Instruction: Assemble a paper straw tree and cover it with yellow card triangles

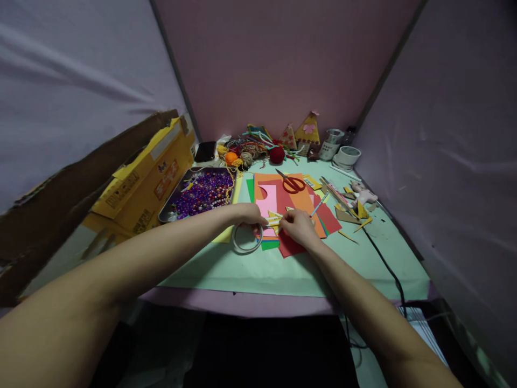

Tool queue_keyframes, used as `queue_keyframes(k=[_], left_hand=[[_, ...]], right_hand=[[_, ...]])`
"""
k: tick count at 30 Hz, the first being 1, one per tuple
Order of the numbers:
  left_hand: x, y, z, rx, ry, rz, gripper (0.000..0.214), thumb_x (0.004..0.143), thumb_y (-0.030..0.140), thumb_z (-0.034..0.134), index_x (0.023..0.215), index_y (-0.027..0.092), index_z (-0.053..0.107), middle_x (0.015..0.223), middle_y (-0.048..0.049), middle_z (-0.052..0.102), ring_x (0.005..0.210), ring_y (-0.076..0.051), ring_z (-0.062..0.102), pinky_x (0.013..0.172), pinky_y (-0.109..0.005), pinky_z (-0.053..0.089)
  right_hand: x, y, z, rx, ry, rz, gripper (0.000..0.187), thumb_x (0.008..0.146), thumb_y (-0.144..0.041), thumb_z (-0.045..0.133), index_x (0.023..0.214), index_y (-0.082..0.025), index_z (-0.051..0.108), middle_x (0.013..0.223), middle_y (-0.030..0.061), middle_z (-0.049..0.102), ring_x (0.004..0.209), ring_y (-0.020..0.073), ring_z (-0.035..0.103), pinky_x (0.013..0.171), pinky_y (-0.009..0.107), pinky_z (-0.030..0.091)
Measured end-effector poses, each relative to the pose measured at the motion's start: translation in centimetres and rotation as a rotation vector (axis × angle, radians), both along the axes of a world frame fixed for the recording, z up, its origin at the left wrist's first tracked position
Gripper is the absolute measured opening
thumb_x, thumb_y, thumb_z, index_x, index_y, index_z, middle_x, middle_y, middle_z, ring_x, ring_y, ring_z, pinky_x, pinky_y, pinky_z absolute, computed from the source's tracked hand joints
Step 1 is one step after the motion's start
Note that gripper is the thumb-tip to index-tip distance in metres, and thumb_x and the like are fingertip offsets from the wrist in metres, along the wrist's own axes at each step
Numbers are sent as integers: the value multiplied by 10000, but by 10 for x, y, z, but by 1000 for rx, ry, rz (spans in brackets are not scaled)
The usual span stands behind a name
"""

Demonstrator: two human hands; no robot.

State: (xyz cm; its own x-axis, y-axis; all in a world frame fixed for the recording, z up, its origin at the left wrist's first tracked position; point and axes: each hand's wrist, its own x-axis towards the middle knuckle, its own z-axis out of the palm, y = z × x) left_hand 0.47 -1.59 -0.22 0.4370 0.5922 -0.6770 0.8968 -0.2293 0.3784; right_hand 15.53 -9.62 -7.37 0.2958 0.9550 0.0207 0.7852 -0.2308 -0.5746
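The bench (202,272) is spread with pale green cloth and set in a booth, with a pink wall (283,64) behind and pale hangings (444,134) at both sides. At its middle lie overlapping coloured sheets (262,179), with red-handled scissors (293,185) on top. Low over these sheets, toward the near side, is a small yellow piece (273,221) with white strips across it, between the two hands. The right hand (299,226) pinches its right side; the left hand (251,215) is curled around a white tape roll (246,251), fingertips at the piece's left end, though the view is too small to be sure how they grip. Left of the sheets, a metal tray (174,193) of purple beads stands close against a yellow box (147,186), so that side is tight. Balls of yarn (246,153) crowd the back edge, and yellow scraps (362,211) lie to the right. The widest working room is the cloth between the sheets and the near edge; farther right, a black cable (388,260) crosses the bench and drops over that edge.
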Motion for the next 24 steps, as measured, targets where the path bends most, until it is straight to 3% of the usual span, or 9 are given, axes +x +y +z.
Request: queue_keyframes(k=[16,24], left_hand=[[6,4,-14,26,150,-84,385,820,419,579,580,137,685,570,-44,634,467,-105,406,510,-246,341],[7,6,-17,36,171,-100,391,790,423,587,531,138,654,480,-41,561,437,-116,404,507,-266,356]], right_hand=[[-1,5,1,-107,-56,26,138,736,-274,553,733,-224,681,868,25,696,921,209,566,722,289,336],[-1,9,1,-147,-21,17,101,700,-260,568,691,-220,660,816,17,693,901,208,579,686,282,331]])
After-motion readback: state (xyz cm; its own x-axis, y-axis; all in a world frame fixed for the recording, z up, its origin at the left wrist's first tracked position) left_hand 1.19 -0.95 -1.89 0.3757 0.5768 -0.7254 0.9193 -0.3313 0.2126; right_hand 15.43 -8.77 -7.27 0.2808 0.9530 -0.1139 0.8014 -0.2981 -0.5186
